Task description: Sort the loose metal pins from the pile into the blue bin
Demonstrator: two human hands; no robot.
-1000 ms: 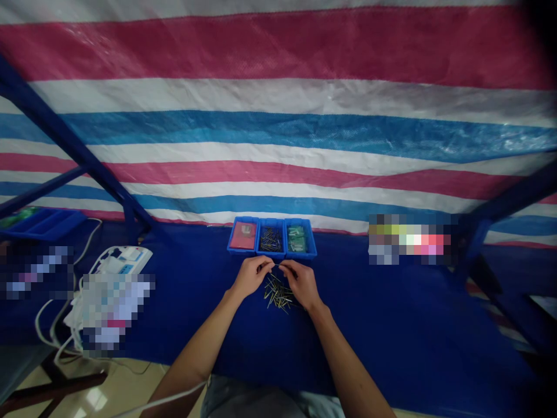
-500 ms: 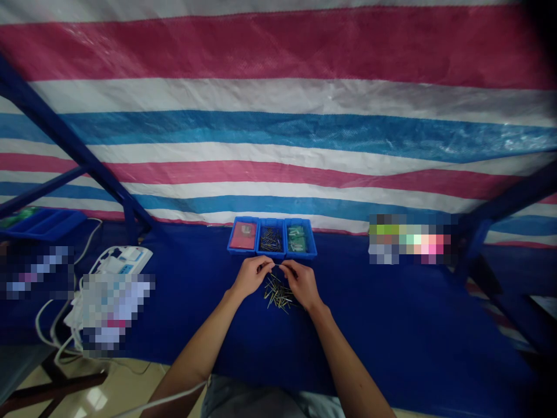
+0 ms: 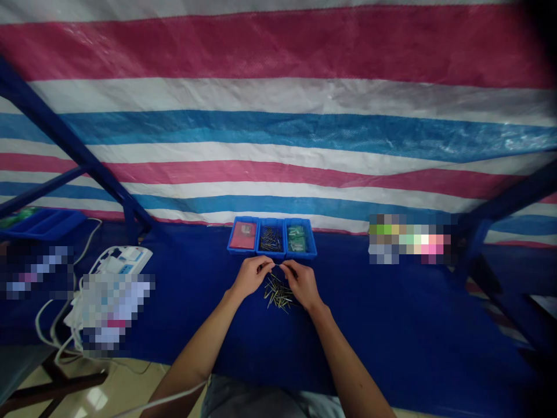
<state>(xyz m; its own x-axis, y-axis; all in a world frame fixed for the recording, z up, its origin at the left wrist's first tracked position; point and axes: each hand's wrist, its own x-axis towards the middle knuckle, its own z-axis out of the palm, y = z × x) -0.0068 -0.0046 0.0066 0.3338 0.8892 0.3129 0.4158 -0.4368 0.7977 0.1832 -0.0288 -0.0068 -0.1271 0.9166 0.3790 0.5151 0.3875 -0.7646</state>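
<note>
Blue worktop (image 3: 400,313), seen from above. Its near edge passes beneath the forearms, close to the person's clothing (image 3: 270,400); its surface extends to either side of both arms. The left hand (image 3: 251,277) and right hand (image 3: 303,283) meet at the centre, the fingers of each closed on a slender piece (image 3: 277,265) that spans the short gap between them. A loose pile of thin metal pieces (image 3: 277,295) lies between the hands, on the near side. Just beyond the fingers, three adjoining blue bins bound the space: the left bin (image 3: 242,252) holds red material, the middle bin (image 3: 271,254) dark, thin pieces, the right bin (image 3: 301,255) green-and-white pieces. A striped sheet (image 3: 278,128) rises behind. A white power strip (image 3: 138,259) and cables (image 3: 54,331) occupy the left; pixelation masks objects on both sides.
</note>
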